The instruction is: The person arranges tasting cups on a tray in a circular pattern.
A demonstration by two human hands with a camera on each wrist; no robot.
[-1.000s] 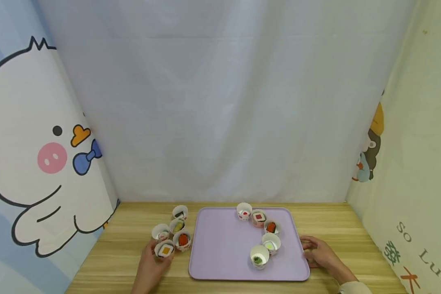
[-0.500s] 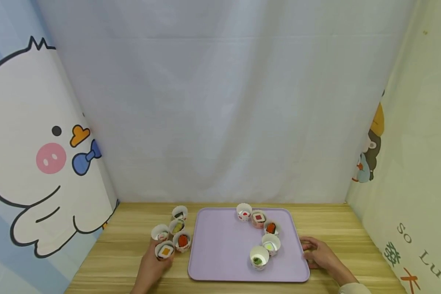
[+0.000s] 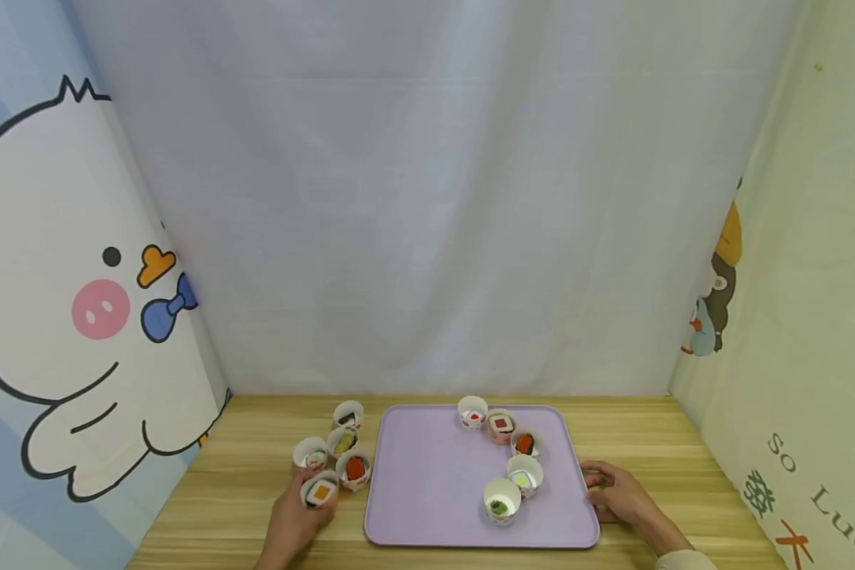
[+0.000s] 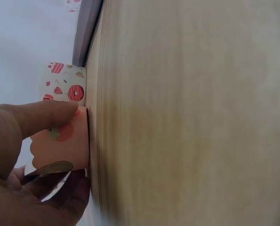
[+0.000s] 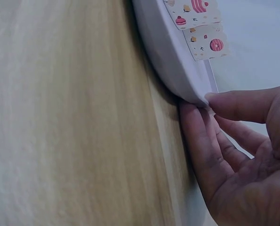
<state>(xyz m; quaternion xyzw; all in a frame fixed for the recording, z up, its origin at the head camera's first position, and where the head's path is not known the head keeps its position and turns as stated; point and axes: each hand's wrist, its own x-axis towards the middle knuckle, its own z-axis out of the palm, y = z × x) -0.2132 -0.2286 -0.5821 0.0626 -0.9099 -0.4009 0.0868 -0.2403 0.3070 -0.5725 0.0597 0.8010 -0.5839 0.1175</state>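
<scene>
My left hand (image 3: 295, 520) grips a pink paper baking cup (image 4: 60, 136), thumb on one side and fingers on the other. Its base is at the tabletop, and a white piece with an orange-yellow square (image 3: 321, 492) shows inside. Touching or close by are more cups, among them one with a red-orange filling (image 3: 355, 469) and one with a yellow-green filling (image 3: 343, 440). My right hand (image 3: 621, 497) pinches the right rim of the lilac tray (image 3: 427, 507), thumb tip on the edge (image 5: 196, 96) and fingers below or beside it.
A curved row of cups stands on the tray's right half, from a cup with a green filling (image 3: 502, 502) to a cup with a small red filling (image 3: 473, 413) at the back. Fabric curtains (image 3: 427, 237) close off the back and sides of the wooden table (image 3: 207, 507).
Hands, cups and tray keep their places; only a slight shift of the head view shows.
</scene>
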